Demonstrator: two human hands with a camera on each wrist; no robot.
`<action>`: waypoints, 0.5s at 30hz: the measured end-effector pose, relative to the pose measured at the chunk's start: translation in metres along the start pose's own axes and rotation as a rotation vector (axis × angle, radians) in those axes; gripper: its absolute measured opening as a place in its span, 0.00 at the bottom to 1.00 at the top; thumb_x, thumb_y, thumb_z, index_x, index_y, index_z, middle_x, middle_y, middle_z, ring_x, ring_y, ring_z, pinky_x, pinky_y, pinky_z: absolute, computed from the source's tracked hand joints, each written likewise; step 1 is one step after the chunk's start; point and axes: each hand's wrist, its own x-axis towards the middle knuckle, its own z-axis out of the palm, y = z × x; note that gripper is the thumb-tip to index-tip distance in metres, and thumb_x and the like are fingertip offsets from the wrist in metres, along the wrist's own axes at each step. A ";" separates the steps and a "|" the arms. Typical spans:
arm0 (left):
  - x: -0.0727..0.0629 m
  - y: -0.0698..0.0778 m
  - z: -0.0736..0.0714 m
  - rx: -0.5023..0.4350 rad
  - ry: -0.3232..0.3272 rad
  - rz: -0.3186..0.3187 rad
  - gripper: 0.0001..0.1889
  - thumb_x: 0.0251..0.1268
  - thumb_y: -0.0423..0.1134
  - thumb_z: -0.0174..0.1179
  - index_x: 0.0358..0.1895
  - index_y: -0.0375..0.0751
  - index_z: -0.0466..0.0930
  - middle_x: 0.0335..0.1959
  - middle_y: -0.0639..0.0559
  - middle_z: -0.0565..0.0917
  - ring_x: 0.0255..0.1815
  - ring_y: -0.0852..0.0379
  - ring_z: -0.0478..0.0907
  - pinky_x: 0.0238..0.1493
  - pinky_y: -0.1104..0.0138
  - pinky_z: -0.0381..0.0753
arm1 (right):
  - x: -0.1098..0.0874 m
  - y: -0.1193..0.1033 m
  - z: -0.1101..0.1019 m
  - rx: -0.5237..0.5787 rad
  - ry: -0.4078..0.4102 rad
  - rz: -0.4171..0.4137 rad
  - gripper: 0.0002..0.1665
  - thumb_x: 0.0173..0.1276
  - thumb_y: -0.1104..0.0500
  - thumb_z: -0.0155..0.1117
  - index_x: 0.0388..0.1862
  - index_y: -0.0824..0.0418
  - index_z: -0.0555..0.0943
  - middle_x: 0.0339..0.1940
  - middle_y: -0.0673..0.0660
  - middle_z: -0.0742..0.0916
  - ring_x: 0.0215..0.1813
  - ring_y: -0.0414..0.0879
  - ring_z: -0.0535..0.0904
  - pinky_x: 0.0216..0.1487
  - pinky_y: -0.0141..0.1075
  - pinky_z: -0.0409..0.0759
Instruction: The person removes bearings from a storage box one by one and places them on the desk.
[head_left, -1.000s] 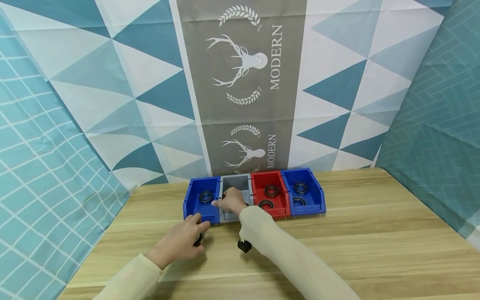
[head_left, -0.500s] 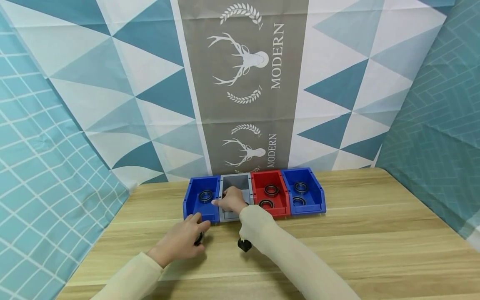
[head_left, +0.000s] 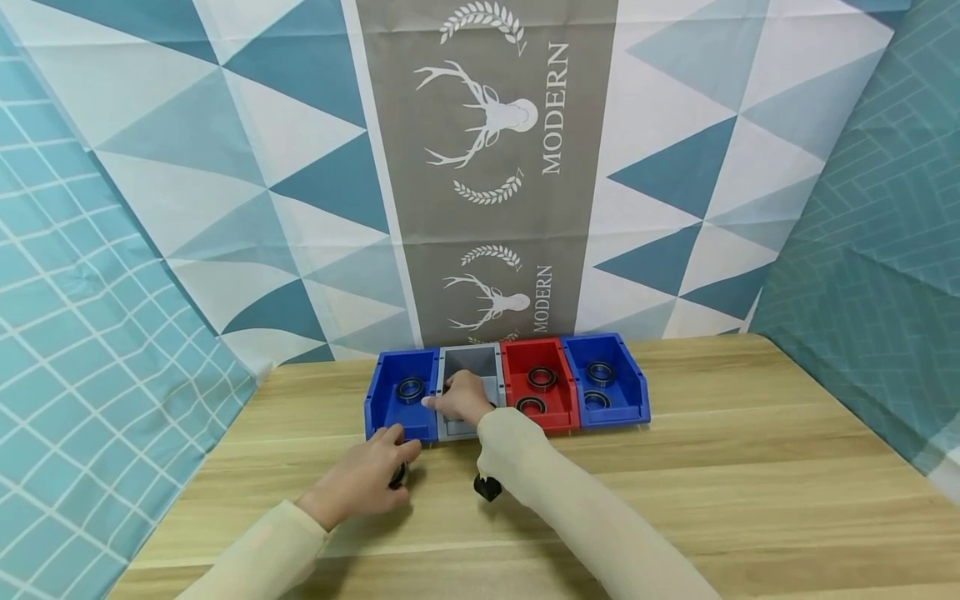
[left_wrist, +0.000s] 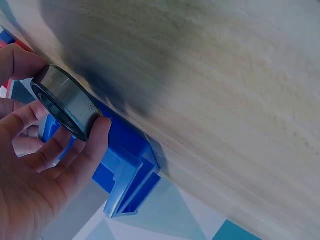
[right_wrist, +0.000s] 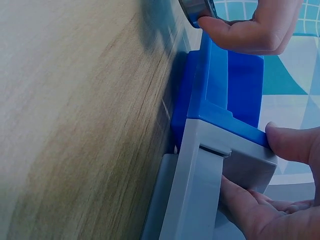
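Observation:
My left hand (head_left: 367,475) pinches a ball bearing (left_wrist: 75,102) by its outer rim, thumb and fingertips around it, in front of the left blue bin (head_left: 380,408). In the right wrist view the same left hand (right_wrist: 255,32) shows at the top. My right hand (head_left: 465,400) reaches into the grey bin (head_left: 472,360). Its thumb touches the rim beside the left blue bin, while the other fingers dip inside behind the front lip. Those fingertips are hidden, so I cannot tell whether they grip anything. One bearing (head_left: 410,390) lies in the left blue bin.
To the right, the red bin (head_left: 566,400) holds two bearings (head_left: 542,379). Two more bearings (head_left: 600,372) lie in the right blue bin (head_left: 637,387). The bins stand side by side on the wooden table (head_left: 712,467), before a patterned backdrop (head_left: 495,208). A black wrist camera (head_left: 487,486) hangs under the right sleeve.
Both hands keep the same pose and place, the left one with the bearing. Only the head view shifts slightly.

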 end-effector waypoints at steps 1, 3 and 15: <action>0.000 0.000 0.000 -0.002 -0.008 -0.003 0.25 0.48 0.44 0.71 0.51 0.42 0.78 0.46 0.41 0.78 0.45 0.43 0.77 0.40 0.50 0.84 | 0.000 0.000 0.000 -0.003 0.000 -0.001 0.32 0.58 0.47 0.72 0.54 0.67 0.78 0.49 0.61 0.85 0.48 0.50 0.80 0.50 0.46 0.83; 0.000 0.000 -0.001 -0.009 -0.018 -0.006 0.25 0.48 0.44 0.71 0.51 0.42 0.78 0.49 0.38 0.78 0.49 0.38 0.78 0.43 0.46 0.84 | 0.000 -0.001 -0.001 -0.007 0.002 -0.001 0.32 0.58 0.48 0.72 0.55 0.67 0.78 0.50 0.61 0.84 0.49 0.51 0.81 0.51 0.45 0.83; -0.004 0.001 0.002 -0.042 -0.037 -0.013 0.23 0.48 0.45 0.70 0.49 0.44 0.77 0.53 0.36 0.78 0.52 0.35 0.78 0.45 0.44 0.83 | -0.001 -0.001 0.000 -0.016 0.008 -0.012 0.32 0.58 0.47 0.72 0.54 0.67 0.79 0.49 0.61 0.85 0.46 0.50 0.81 0.50 0.45 0.83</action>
